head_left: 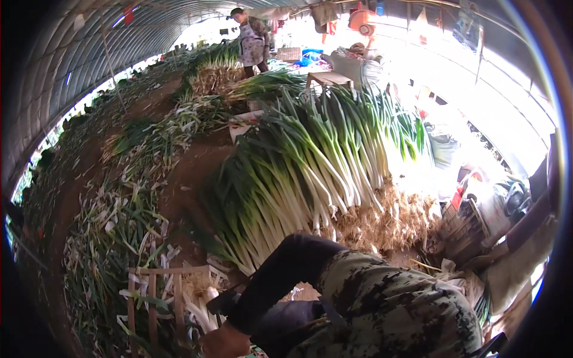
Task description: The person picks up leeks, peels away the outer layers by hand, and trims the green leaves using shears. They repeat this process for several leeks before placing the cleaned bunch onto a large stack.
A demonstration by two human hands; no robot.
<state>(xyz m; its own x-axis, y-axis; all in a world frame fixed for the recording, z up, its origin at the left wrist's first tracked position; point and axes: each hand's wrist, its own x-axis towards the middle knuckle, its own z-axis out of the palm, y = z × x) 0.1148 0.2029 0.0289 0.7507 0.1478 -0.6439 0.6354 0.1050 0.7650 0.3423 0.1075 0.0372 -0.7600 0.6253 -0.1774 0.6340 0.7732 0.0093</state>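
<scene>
My right arm comes in from the lower right, in a camouflage garment (400,298) with a dark sleeve (277,274) over the bent forearm. At the lower edge is my right hand (225,341); its fingers are mostly hidden, so its grip cannot be made out. Close to it lie white leek stalks (203,313) with roots, beside a wooden slatted frame (170,271). Past my elbow stretches a large heap of leeks (310,161), green leaves towards the far left and brown roots (388,224) towards the near right. My left hand does not show.
Loose leaves and trimmings (110,238) cover the ground at left, beside a bare soil strip (191,179). Another person (253,42) stands by more leeks far back. A wooden stool (329,78) and sacks (358,65) are behind the heap. A crate (468,224) stands at right.
</scene>
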